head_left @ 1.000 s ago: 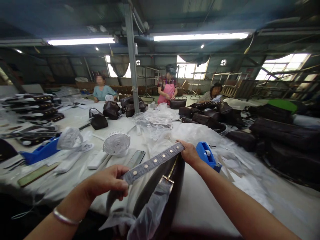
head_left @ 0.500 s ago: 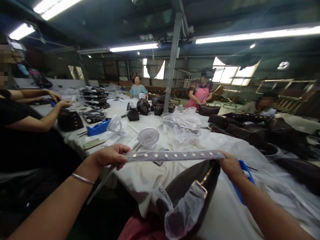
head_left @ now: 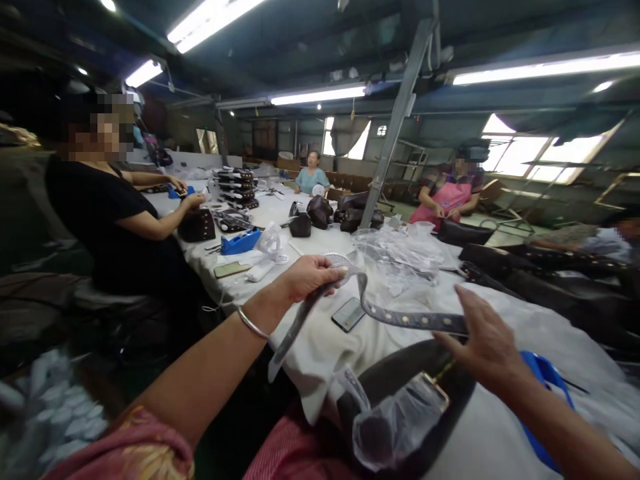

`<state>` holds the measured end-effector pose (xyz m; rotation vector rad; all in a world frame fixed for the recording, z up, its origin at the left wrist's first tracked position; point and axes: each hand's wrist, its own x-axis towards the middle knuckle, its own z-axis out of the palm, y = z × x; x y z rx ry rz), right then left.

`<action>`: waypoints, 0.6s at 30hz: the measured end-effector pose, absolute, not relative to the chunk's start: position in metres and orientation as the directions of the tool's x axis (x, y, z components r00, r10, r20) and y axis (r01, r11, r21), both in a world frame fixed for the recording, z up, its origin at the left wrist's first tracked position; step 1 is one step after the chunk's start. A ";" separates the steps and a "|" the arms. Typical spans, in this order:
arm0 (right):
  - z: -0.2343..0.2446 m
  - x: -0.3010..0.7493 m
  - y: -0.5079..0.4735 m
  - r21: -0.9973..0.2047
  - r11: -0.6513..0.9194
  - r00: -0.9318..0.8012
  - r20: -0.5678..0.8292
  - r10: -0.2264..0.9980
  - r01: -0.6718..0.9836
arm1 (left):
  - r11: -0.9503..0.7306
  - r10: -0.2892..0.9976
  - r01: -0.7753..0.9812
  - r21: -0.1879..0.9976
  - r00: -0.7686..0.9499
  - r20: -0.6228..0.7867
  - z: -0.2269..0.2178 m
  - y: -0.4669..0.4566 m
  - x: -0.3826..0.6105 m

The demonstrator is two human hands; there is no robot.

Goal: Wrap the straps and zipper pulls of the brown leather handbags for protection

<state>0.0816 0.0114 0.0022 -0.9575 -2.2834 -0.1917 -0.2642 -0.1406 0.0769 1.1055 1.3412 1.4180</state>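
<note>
On my feed the left grip (head_left: 309, 277) clamps the studded strap (head_left: 403, 317); my right grip (head_left: 486, 339), fingers apart, is beside it at four o'clock, dark bag (head_left: 387, 370) at five.

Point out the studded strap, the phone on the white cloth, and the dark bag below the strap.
Studded strap (head_left: 405, 318): head view, on its stretch with the metal studs.
Phone (head_left: 349, 315): head view, middle of its upper face.
Dark bag (head_left: 393, 368): head view, on its bare dark side.

Dark bag (head_left: 387, 373) cut off below, blue dispenser (head_left: 538, 361) partly hidden
</note>
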 end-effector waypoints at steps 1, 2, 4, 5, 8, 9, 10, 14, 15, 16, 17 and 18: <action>0.013 0.068 -0.004 -0.111 0.763 -0.564 0.608 0.559 0.636 | -0.058 0.972 -0.027 0.998 -0.230 0.050 0.079 -0.132 -0.249; 0.024 0.054 -0.018 -0.144 0.785 -0.571 0.610 0.550 0.603 | -0.074 0.972 -0.036 0.997 -0.227 0.064 0.081 -0.125 -0.234; 0.039 0.031 -0.037 -0.256 0.804 -0.559 0.606 0.566 0.537 | -0.100 0.975 -0.048 0.994 -0.203 0.088 0.085 -0.112 -0.205; 0.045 0.023 -0.042 -0.312 0.811 -0.542 0.618 0.569 0.495 | -0.108 0.978 -0.052 0.993 -0.184 0.097 0.087 -0.106 -0.193; 0.053 0.010 -0.041 -0.435 0.806 -0.471 0.656 0.589 0.402 | -0.135 0.986 -0.074 0.988 -0.108 0.126 0.089 -0.095 -0.162; 0.054 0.009 -0.037 -0.453 0.795 -0.447 0.661 0.603 0.403 | -0.141 0.988 -0.081 0.987 -0.082 0.134 0.089 -0.093 -0.154; 0.054 0.011 -0.033 -0.460 0.783 -0.428 0.661 0.616 0.418 | -0.143 0.989 -0.079 0.986 -0.054 0.139 0.088 -0.092 -0.149; 0.049 0.026 -0.014 -0.427 0.757 -0.398 0.663 0.634 0.494 | -0.057 0.987 -0.022 0.998 0.152 0.060 0.077 -0.095 -0.144; 0.048 0.031 -0.011 -0.420 0.760 -0.392 0.672 0.628 0.496 | -0.021 0.974 -0.003 1.000 0.223 0.022 0.073 -0.098 -0.147; 0.047 0.035 -0.009 -0.416 0.764 -0.382 0.685 0.620 0.493 | 0.014 0.957 0.015 1.000 0.290 -0.018 0.069 -0.101 -0.149; 0.046 0.040 -0.007 -0.415 0.770 -0.373 0.698 0.612 0.485 | 0.040 0.939 0.033 0.999 0.341 -0.049 0.065 -0.104 -0.152; 0.045 0.043 -0.007 -0.412 0.779 -0.373 0.708 0.600 0.472 | 0.060 0.921 0.049 0.997 0.382 -0.074 0.062 -0.107 -0.154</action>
